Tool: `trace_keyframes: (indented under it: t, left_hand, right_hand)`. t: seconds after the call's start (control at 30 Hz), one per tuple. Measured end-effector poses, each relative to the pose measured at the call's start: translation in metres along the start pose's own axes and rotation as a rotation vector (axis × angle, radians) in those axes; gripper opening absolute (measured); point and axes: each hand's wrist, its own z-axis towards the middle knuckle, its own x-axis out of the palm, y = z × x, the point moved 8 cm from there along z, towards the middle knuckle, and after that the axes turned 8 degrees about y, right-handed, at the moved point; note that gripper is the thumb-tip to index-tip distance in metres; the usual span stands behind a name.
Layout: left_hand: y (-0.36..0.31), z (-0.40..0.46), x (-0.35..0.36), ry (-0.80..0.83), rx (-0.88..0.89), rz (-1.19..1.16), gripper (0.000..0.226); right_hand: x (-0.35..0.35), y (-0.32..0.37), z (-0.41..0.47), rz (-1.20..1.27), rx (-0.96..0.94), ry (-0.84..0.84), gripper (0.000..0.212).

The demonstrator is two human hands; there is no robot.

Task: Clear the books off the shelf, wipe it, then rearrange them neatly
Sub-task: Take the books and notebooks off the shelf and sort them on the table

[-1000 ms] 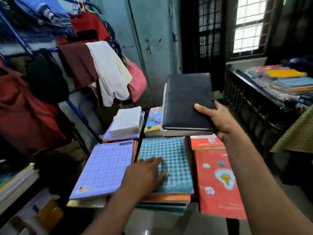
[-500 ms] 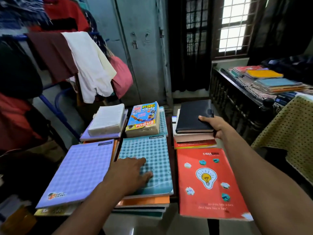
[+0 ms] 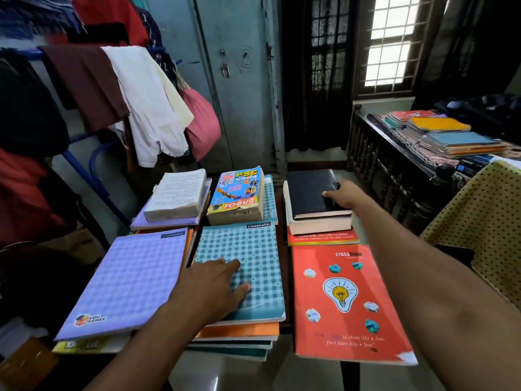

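Note:
Several stacks of books lie side by side on a small dark table (image 3: 285, 277). My left hand (image 3: 214, 286) rests flat, fingers straight, on a teal checked notebook (image 3: 253, 249) that tops the middle front stack. My right hand (image 3: 342, 194) reaches to the back right and grips the right edge of a black diary (image 3: 307, 190), thumb on its cover. The diary lies on a thick white-paged book (image 3: 318, 224). A purple notebook (image 3: 135, 277) is front left and a red light-bulb notebook (image 3: 338, 306) front right. A PSC guide (image 3: 236, 193) and a worn coverless book (image 3: 177, 196) sit behind.
A clothes rack (image 3: 127, 94) draped with garments stands at the left, close to the table. A grey door (image 3: 239, 80) is behind. A dark wooden bench at the right carries more book stacks (image 3: 451, 136). A yellow dotted cloth (image 3: 479, 215) hangs near my right arm.
My right hand has brought the black diary down from the air onto the thick book at the back right. My left hand has stayed on the teal notebook.

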Motion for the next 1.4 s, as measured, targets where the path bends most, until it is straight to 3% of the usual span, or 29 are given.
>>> trace_keyframes:
  t: [0.1, 0.23, 0.43, 0.57, 0.83, 0.97, 1.07, 1.2, 1.3, 1.4]
  left_hand:
    - [0.001, -0.001, 0.0, 0.008, -0.003, 0.004, 0.061]
    - [0.002, 0.001, 0.002, 0.018, 0.004, 0.019, 0.06]
    - [-0.001, -0.001, 0.008, 0.035, 0.004, 0.029, 0.063]
    - [0.002, -0.004, 0.013, 0.052, -0.011, 0.005, 0.066]
    - [0.008, -0.013, 0.021, 0.046, 0.01, -0.044, 0.066]
    - [0.016, -0.02, 0.028, -0.034, 0.036, -0.182, 0.067]
    - [0.037, -0.022, 0.041, -0.059, -0.051, -0.392, 0.078]
    - [0.054, -0.021, 0.061, -0.041, -0.041, -0.52, 0.076]
    - [0.06, -0.028, 0.056, -0.105, 0.017, -0.55, 0.066]
    - [0.074, -0.052, 0.031, -0.251, 0.026, -0.6, 0.057]
  right_hand:
    - [0.0, 0.008, -0.014, 0.001, -0.038, -0.005, 0.052]
    - [0.009, 0.02, -0.077, -0.113, -0.151, -0.138, 0.064]
    - [0.093, -0.035, -0.196, -0.561, -0.157, 0.134, 0.079]
    - [0.116, -0.048, -0.204, -0.62, -0.197, 0.116, 0.089]
    - [0.125, -0.032, -0.196, -0.568, -0.198, 0.117, 0.075]
    - [0.116, 0.028, -0.221, -0.112, -0.483, -0.013, 0.054]
    - [0.134, 0.061, -0.242, 0.173, -0.48, 0.143, 0.059]
    - [0.183, 0.064, -0.266, -0.054, -0.385, 0.31, 0.074]
    - [0.179, 0.076, -0.28, -0.263, -0.459, 0.189, 0.083]
    - [0.174, 0.124, -0.293, -0.283, -0.62, 0.141, 0.101]
